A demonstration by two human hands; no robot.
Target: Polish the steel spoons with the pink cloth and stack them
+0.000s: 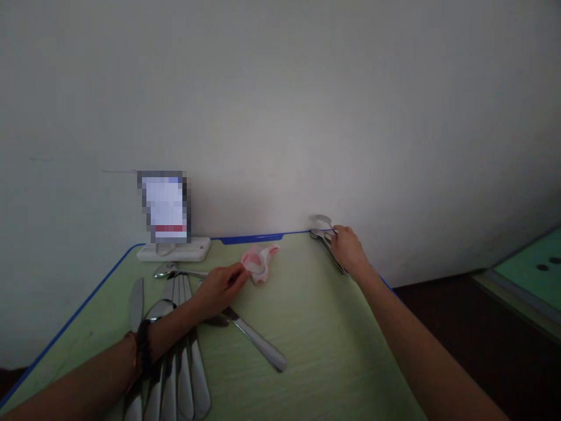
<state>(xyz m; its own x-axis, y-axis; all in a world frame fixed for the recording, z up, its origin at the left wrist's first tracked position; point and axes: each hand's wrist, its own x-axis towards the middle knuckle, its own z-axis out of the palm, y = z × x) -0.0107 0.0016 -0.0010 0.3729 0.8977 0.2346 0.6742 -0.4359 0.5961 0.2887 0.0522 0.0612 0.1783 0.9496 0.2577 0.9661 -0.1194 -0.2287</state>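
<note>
My left hand (221,287) rests on the green table (315,327) with its fingers closed on the edge of a crumpled pink cloth (260,261). My right hand (348,250) reaches to the far right corner and pinches a spoon (322,221), lifted slightly above a small pile of cutlery (326,241) against the wall. Under my left forearm lie several spoons and knives (175,362) side by side. One knife (256,341) lies alone, angled toward the table's middle.
A white stand (174,250) with a blurred card sits at the table's back left by the wall. The table has a blue edge (254,238). To the right, dark floor and another green surface (526,272) show.
</note>
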